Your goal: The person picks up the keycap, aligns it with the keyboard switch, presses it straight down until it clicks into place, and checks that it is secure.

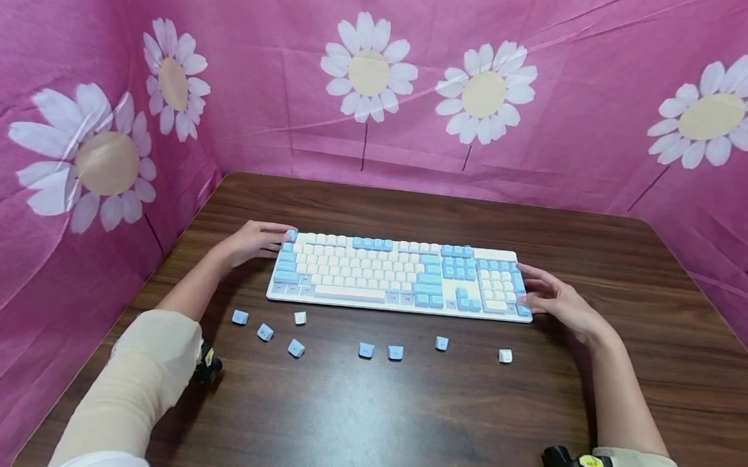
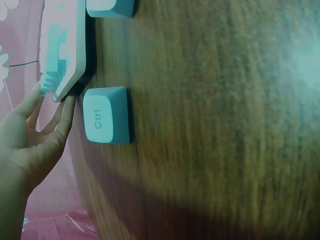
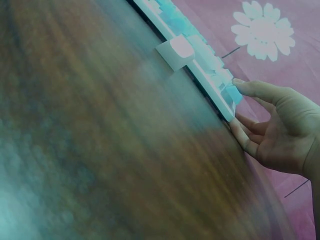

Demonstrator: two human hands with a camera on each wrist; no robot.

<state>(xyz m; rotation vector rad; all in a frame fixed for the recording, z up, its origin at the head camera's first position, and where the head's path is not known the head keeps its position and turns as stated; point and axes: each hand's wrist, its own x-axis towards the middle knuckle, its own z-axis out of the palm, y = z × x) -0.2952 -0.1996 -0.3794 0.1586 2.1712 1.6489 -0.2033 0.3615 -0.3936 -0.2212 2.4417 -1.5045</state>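
Note:
A white and light-blue keyboard (image 1: 350,292) lies across the dark wooden table, with keycaps fitted over most of it. My left hand (image 1: 249,244) grips its left end; in the left wrist view the thumb is on the keys and the other fingers reach under the edge. At the opposite end my right hand (image 1: 560,304) holds the corner in the same way, thumb on top and fingers below, as the right wrist view shows. Close to the left hand sits a loose blue Ctrl keycap (image 2: 98,119). A white keycap (image 3: 180,49) stands in front of the keyboard's right part.
Several loose keycaps are scattered in front of the keyboard, among them a blue one (image 1: 366,350) near the middle and a white one (image 1: 300,318) at left. Pink cloth (image 1: 261,76) with daisies hangs behind the table (image 1: 363,418) and at its sides.

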